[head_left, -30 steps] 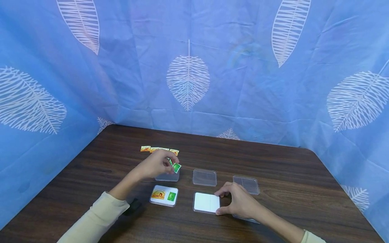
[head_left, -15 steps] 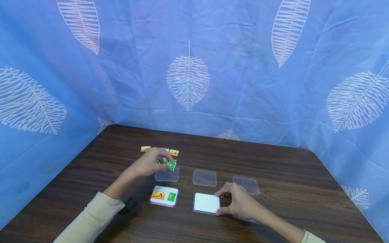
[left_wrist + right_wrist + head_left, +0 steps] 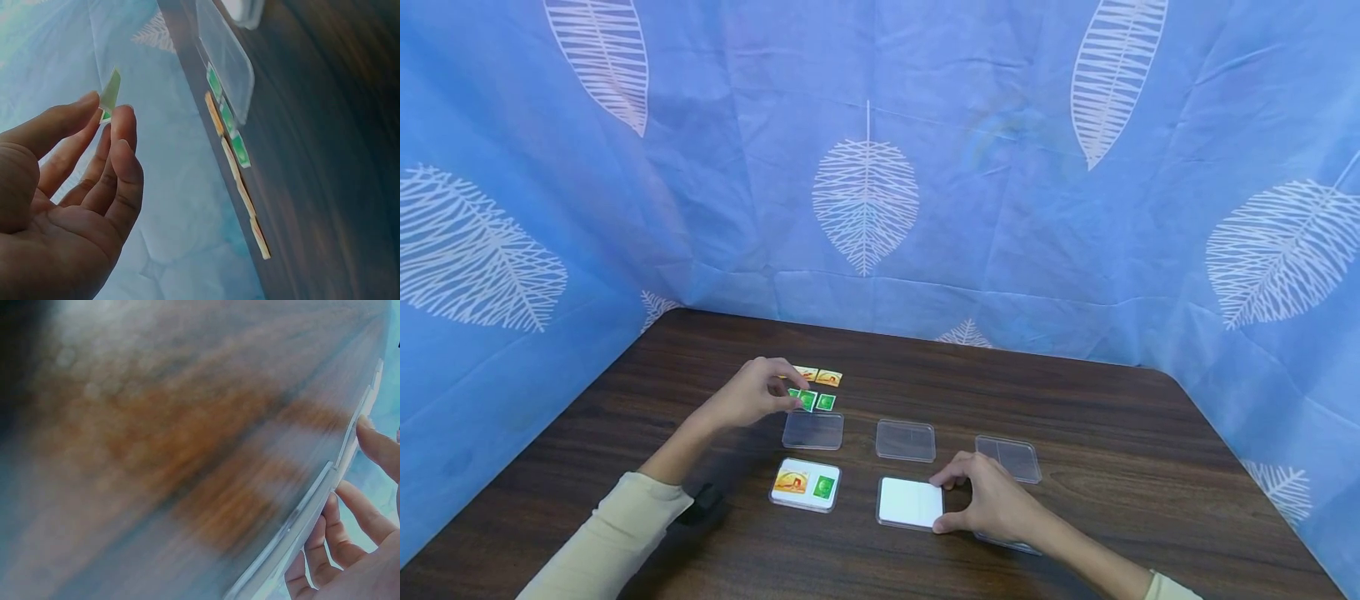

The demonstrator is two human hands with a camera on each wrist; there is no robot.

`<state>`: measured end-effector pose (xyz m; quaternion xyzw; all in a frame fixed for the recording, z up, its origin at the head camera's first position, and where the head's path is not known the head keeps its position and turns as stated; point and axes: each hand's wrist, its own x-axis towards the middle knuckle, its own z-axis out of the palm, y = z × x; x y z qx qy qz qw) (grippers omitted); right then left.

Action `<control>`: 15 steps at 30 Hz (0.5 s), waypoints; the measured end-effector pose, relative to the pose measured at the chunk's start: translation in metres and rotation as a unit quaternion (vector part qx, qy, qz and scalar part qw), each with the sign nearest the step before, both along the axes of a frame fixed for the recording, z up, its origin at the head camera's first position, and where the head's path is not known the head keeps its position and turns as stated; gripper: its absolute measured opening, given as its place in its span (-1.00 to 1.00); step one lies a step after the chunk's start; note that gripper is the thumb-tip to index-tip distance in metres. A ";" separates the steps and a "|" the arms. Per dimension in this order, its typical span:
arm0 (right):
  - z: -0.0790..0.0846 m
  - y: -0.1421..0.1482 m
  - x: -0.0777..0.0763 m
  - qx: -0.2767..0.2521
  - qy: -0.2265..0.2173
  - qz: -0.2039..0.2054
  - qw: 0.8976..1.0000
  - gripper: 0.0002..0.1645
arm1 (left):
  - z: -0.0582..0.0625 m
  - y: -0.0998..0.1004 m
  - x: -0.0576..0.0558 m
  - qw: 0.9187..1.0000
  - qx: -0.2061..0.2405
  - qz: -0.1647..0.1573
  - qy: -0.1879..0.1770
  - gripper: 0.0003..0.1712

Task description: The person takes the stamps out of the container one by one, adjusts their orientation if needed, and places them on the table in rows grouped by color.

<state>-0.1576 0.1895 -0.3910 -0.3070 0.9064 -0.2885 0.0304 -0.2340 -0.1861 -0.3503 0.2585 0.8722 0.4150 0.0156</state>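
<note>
My left hand (image 3: pixel 752 393) pinches a small green stamp (image 3: pixel 110 94) between thumb and index finger, above a row of green stamps (image 3: pixel 826 402). Behind these lies a row of orange-yellow stamps (image 3: pixel 829 377), partly hidden by the hand. My right hand (image 3: pixel 988 500) holds the right edge of a clear plastic case (image 3: pixel 911 502) with a white insert, thumb at the near corner and index finger at the far one. To its left, another case (image 3: pixel 804 484) has an orange stamp and a green stamp on its white insert.
Three clear lids lie in a row behind the cases: the left lid (image 3: pixel 812 432), the middle lid (image 3: pixel 906 440) and the right lid (image 3: pixel 1009 458). Another case (image 3: pixel 1009 544) is mostly hidden under the right hand. A blue leaf-print curtain (image 3: pixel 1000 208) borders the dark wooden table (image 3: pixel 1075 400).
My left hand has moved back and to the left with the green stamp, away from the left lid towards the stamp rows. My right hand has stayed on the middle case.
</note>
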 end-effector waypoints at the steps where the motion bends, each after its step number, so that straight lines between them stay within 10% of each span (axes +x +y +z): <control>1: 0.000 0.000 0.000 -0.001 0.000 0.001 1.000 -0.44 | -0.001 -0.002 -0.001 1.000 -0.001 0.003 0.001 -0.79; 15: 0.000 0.000 0.000 0.003 -0.002 -0.004 1.000 -0.43 | -0.008 -0.024 -0.007 1.000 -0.003 0.024 0.011 -0.77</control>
